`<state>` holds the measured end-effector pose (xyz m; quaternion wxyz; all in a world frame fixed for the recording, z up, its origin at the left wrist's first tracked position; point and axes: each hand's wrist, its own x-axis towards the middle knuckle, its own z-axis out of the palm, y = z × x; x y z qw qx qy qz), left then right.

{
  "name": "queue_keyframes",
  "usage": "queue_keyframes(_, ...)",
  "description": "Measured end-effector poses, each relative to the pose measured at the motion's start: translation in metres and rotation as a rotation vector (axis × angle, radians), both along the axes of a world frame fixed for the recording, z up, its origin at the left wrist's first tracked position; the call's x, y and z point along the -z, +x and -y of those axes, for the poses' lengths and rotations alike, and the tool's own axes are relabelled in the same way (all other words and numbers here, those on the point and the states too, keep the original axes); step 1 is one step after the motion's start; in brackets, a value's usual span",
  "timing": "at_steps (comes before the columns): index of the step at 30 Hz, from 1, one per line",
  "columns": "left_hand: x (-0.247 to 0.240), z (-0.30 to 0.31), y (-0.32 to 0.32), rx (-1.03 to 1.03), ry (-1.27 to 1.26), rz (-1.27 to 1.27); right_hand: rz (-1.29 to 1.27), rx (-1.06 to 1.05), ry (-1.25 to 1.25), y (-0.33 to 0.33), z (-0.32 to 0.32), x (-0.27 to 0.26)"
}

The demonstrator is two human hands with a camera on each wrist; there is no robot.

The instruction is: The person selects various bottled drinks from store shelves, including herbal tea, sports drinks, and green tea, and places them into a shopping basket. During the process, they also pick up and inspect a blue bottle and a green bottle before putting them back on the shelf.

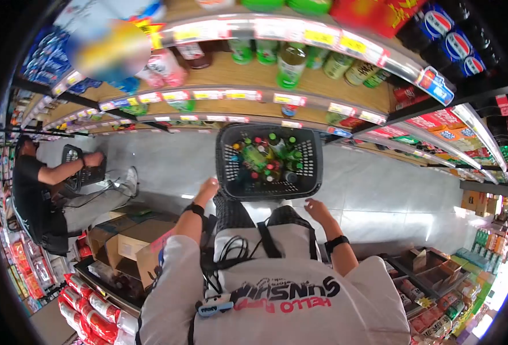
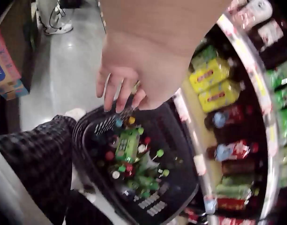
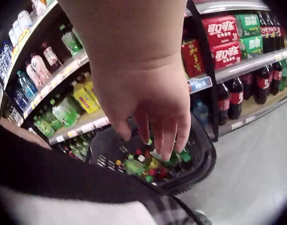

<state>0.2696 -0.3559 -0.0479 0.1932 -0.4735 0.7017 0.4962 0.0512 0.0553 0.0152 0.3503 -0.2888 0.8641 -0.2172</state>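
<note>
A black basket (image 1: 231,187) full of small bottles with green, red and yellow caps stands in front of the person's knees. The left hand (image 1: 209,187) is at the basket's left near corner, its fingers loosely bent and holding nothing; in the left wrist view that hand (image 2: 129,77) hangs over the basket rim (image 2: 82,140). Just off the right near corner is the right hand (image 1: 317,209). In the right wrist view the right hand (image 3: 155,108) has its fingers pointing down, nothing in them, with the basket (image 3: 206,154) behind.
Shelves of bottled drinks (image 1: 291,66) curve along the far side. Another person (image 1: 41,190) with a basket (image 1: 81,172) sits or crouches at the left. Cardboard boxes (image 1: 130,244) and red packages (image 1: 96,313) lie behind on the left. Grey floor (image 1: 374,201) extends to the right.
</note>
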Motion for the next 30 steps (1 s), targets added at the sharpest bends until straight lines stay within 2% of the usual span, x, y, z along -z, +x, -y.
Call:
queue_keyframes(2,0.023,-0.080,-0.024,0.258,-0.069,-0.028,0.150,-0.047,0.085,0.003,-0.037,0.019)
queue_keyframes(3,-0.002,-0.124,-0.044,0.373,-0.190,-0.086,0.207,-0.038,0.147,0.004,-0.049,0.027)
queue_keyframes(4,-0.006,-0.161,-0.060,0.357,-0.080,-0.088,0.268,-0.035,0.214,0.004,-0.061,0.035)
queue_keyframes(6,-0.054,-0.223,-0.101,0.429,0.128,-0.098,0.263,-0.092,0.256,0.003,-0.077,0.065)
queue_keyframes(7,-0.028,-0.251,-0.103,0.369,0.390,-0.163,0.265,-0.127,0.276,0.004,-0.081,0.079)
queue_keyframes(8,0.041,-0.297,-0.082,0.468,0.127,-0.458,0.239,-0.138,0.228,0.002,-0.079,0.092)
queue_keyframes(9,0.029,-0.315,-0.085,0.315,0.370,-0.412,0.216,-0.151,0.178,0.000,-0.074,0.106)
queue_keyframes(10,0.048,-0.339,-0.084,0.338,0.310,-0.442,0.191,-0.167,0.126,-0.006,-0.066,0.121)
queue_keyframes(11,0.036,-0.342,-0.091,0.303,0.335,-0.365,0.176,-0.184,0.076,-0.013,-0.047,0.126)
queue_keyframes(12,0.023,-0.339,-0.096,0.271,0.363,-0.287,0.188,-0.084,0.058,-0.015,-0.030,0.140)
queue_keyframes(13,0.038,-0.338,-0.094,0.175,0.318,-0.304,0.198,0.018,0.042,-0.017,-0.011,0.154)
queue_keyframes(15,0.072,-0.333,-0.088,-0.008,0.226,-0.328,0.382,0.220,-0.135,-0.020,0.027,0.179)
queue_keyframes(16,0.088,-0.323,-0.086,-0.064,0.023,-0.383,0.384,0.186,-0.117,-0.022,0.047,0.189)
queue_keyframes(17,0.112,-0.309,-0.086,-0.127,0.013,-0.342,0.385,0.156,-0.101,-0.024,0.067,0.199)
queue_keyframes(18,0.113,-0.283,-0.093,-0.223,-0.042,-0.347,0.381,0.127,-0.091,-0.026,0.086,0.213)
queue_keyframes(19,0.119,-0.257,-0.098,-0.319,0.030,-0.344,0.377,0.101,-0.074,-0.025,0.099,0.241)
queue_keyframes(20,0.151,-0.245,-0.095,-0.474,0.038,-0.451,0.370,0.075,-0.057,-0.023,0.107,0.277)
queue_keyframes(21,0.161,-0.218,-0.096,-0.516,0.197,-0.401,0.360,0.047,-0.039,-0.022,0.114,0.306)
queue_keyframes(24,0.192,-0.167,-0.096,-0.819,0.357,-0.421,0.220,0.018,0.357,-0.020,0.156,0.353)
queue_keyframes(26,0.207,-0.149,-0.095,-0.872,0.414,-0.264,0.332,0.091,0.197,-0.017,0.165,0.395)
queue_keyframes(27,0.216,-0.144,-0.093,-0.894,0.448,-0.184,0.477,0.256,0.129,-0.014,0.179,0.386)
queue_keyframes(30,0.243,-0.143,-0.086,-0.776,0.433,-0.226,0.761,0.548,-0.034,-0.002,0.194,0.386)
